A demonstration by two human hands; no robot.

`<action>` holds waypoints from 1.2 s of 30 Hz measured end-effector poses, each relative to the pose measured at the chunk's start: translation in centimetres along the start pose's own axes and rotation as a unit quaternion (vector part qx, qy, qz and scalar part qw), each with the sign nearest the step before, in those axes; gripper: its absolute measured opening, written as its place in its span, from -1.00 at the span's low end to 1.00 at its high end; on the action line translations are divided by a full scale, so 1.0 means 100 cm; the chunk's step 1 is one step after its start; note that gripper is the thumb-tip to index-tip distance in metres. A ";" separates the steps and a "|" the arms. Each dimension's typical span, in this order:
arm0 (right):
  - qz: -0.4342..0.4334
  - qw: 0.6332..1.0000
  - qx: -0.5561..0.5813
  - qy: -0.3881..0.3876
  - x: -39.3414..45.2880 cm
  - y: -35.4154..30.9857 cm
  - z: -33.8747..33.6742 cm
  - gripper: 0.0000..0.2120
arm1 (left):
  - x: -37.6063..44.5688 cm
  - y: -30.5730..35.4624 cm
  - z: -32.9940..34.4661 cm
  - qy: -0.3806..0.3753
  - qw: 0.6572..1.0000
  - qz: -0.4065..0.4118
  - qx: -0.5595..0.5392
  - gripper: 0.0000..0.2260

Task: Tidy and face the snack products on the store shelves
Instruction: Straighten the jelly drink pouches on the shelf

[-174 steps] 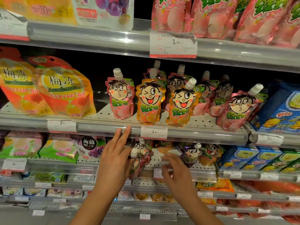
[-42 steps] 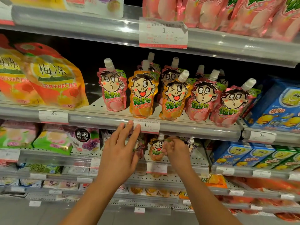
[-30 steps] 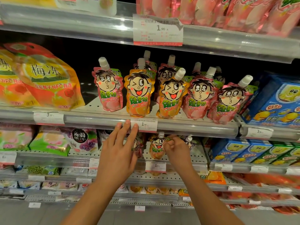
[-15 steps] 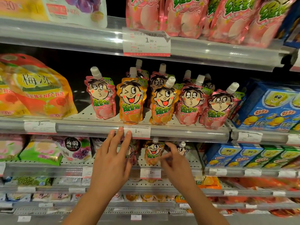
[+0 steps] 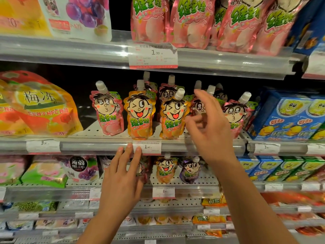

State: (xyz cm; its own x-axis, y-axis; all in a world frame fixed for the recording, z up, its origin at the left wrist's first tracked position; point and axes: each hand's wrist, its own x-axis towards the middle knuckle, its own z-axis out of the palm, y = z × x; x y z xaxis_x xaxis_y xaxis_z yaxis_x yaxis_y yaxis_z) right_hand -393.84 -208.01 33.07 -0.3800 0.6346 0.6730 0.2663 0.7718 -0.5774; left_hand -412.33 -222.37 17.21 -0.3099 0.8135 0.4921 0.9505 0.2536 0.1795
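Right hand [image 5: 210,127] has come up off the lower shelf since half a second ago and now hovers in front of the pink pouch [image 5: 197,107] on the middle shelf, while the left hand [image 5: 123,180] hasn't budged. Using the 1.90 price tag [image 5: 147,147] as the marker: left of it and just below, the left hand is flat, fingers straight and close together, tips touching the shelf rail [image 5: 96,146] beside the tag, holding nothing. Directly above the tag stand the two orange pouches [image 5: 139,117], already facing front. Up and right of the tag, the right hand is spread loose, fingers half-curled, gripping nothing yet. I'd pinch that pink pouch low on its body, not the cap, and turn it face-out in line with the orange ones.
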 end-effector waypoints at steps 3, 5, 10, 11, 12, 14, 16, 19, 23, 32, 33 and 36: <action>0.012 0.999 0.003 -0.039 0.016 -0.005 0.005 -0.39 | 0.000 0.000 -0.001 -0.002 1.000 0.002 0.000 -0.13; 0.025 0.997 -0.002 -0.067 0.020 -0.005 0.010 -0.37 | 0.000 -0.001 -0.002 -0.005 1.000 0.003 0.004 -0.14; -0.019 1.000 -0.021 -0.001 0.013 0.000 0.019 -0.59 | 0.000 -0.001 -0.004 -0.010 1.000 0.003 0.006 -0.18; -0.026 0.999 -0.025 0.006 0.012 0.001 0.018 -0.63 | 0.000 -0.001 -0.003 -0.009 1.000 0.003 0.006 -0.18; -0.030 0.999 -0.030 0.007 0.012 0.002 0.017 -0.67 | 0.000 -0.001 -0.003 -0.008 1.000 0.003 0.006 -0.19; -0.032 0.999 -0.032 0.008 0.013 0.002 0.015 -0.76 | 0.000 -0.001 -0.002 -0.006 1.000 0.004 0.008 -0.18; -0.031 0.999 -0.025 0.014 0.013 0.002 0.013 -0.83 | -0.001 -0.002 -0.001 -0.005 1.000 0.005 0.006 -0.16; -0.029 0.999 -0.017 0.017 0.010 -0.001 0.008 -0.89 | -0.001 -0.003 -0.001 -0.007 1.000 0.006 0.008 -0.14; -0.017 0.999 -0.006 0.034 0.001 -0.001 -0.005 -0.91 | 0.000 -0.003 -0.001 -0.007 1.000 0.007 0.012 -0.13; 0.095 0.993 0.053 0.050 -0.026 0.021 -0.086 -0.90 | 0.000 -0.005 0.004 0.004 0.999 0.014 0.031 -0.26; 0.110 0.992 0.047 0.050 -0.032 0.026 -0.091 -0.91 | 0.001 -0.004 0.004 0.004 0.999 0.013 0.033 -0.26; 0.153 0.986 0.040 0.057 -0.052 0.040 -0.099 -0.90 | 0.001 -0.004 0.005 0.003 0.999 0.013 0.038 -0.24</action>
State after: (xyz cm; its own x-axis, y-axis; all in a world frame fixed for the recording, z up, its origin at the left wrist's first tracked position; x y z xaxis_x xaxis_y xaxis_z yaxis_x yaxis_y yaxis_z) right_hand -382.01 -207.83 31.81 -0.1899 0.8414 0.5060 0.2810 0.5404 -0.7931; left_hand -412.74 -222.16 16.80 -0.2854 0.8169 0.5012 0.9570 0.2714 0.1025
